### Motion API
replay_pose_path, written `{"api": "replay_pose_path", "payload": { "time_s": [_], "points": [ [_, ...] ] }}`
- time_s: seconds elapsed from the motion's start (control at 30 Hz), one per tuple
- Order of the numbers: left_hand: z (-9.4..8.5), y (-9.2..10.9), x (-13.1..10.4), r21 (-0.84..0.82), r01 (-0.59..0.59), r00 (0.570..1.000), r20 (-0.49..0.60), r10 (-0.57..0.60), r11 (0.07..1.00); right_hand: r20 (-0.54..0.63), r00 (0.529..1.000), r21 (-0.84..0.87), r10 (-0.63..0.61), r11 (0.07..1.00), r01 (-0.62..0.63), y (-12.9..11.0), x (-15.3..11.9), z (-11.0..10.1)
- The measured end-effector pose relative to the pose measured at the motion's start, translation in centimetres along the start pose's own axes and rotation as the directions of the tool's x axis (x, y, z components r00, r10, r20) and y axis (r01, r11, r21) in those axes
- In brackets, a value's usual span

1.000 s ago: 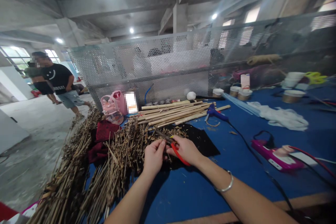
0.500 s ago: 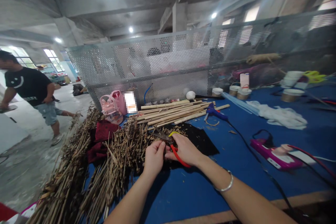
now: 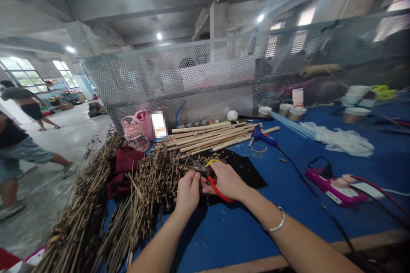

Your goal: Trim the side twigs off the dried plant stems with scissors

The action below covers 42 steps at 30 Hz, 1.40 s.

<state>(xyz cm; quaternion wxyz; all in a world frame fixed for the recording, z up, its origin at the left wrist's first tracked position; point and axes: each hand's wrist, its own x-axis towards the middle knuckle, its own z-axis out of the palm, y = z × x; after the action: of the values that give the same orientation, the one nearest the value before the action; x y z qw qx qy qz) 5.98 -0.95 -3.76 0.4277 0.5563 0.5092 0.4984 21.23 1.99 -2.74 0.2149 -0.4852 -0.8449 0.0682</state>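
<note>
Blades [image 3: 194, 164] toward ten o'clock, your right hand [image 3: 229, 181] gripped the shears [image 3: 218, 190] while your left hand [image 3: 188, 191], fingers pinched together, needed steadiness clear of the edges.

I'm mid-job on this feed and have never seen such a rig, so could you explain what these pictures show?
There is no robot here: these are a person's bare hands. Every picture comes from one camera worn on the head, looking forward and down.

The right hand holds shears with red and yellow handles. The left hand has its fingers pinched together beside them; whatever is between them is too small to tell.

On the blue table lie dried stems, a black cloth, pale sticks, a blue glue gun and a magenta power strip.
</note>
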Motion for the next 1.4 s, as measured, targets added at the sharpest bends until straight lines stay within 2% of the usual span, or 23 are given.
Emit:
{"api": "replay_pose_path", "payload": {
  "time_s": [0.23, 0.4, 0.67, 0.83, 1.0, 1.2, 1.4],
  "points": [
    [-0.1, 0.2, 0.0, 0.054, -0.063, 0.998, -0.017, 0.064, 0.997, 0.019, 0.997, 0.097, 0.077, 0.992, -0.079, -0.5, -0.1, 0.3],
    [0.0, 0.6, 0.0, -0.008, -0.053, 0.998, -0.037, 0.053, 0.999, 0.066, 0.985, 0.204, 0.157, 0.965, -0.167, -0.8, -0.2, 0.6],
    [-0.2, 0.7, 0.0, 0.045, -0.059, 0.998, 0.014, 0.059, 0.997, -0.04, 0.995, 0.209, 0.093, 0.974, -0.083, -0.6, -0.2, 1.4],
    [-0.2, 0.6, 0.0, 0.06, -0.083, 0.997, 0.0, 0.083, 0.995, 0.015, 0.989, 0.222, 0.147, 0.964, -0.147, -0.7, -0.3, 1.4],
    [-0.4, 0.5, 0.0, 0.12, -0.111, 0.993, -0.033, 0.116, 0.987, 0.013, 0.984, 0.169, 0.178, 0.969, -0.177, -0.5, -0.1, 1.2],
    [-0.4, -0.5, 0.4, 0.083, -0.047, 0.998, -0.045, 0.051, 0.995, 0.043, 0.983, 0.171, 0.18, 0.968, -0.185, 0.0, 0.1, 1.4],
    [-0.2, -0.3, 0.7, -0.113, 0.059, 0.998, -0.018, -0.061, 0.992, 0.025, 0.989, 0.147, 0.145, 0.978, -0.147, 0.0, 0.0, 1.4]
  ]
}}
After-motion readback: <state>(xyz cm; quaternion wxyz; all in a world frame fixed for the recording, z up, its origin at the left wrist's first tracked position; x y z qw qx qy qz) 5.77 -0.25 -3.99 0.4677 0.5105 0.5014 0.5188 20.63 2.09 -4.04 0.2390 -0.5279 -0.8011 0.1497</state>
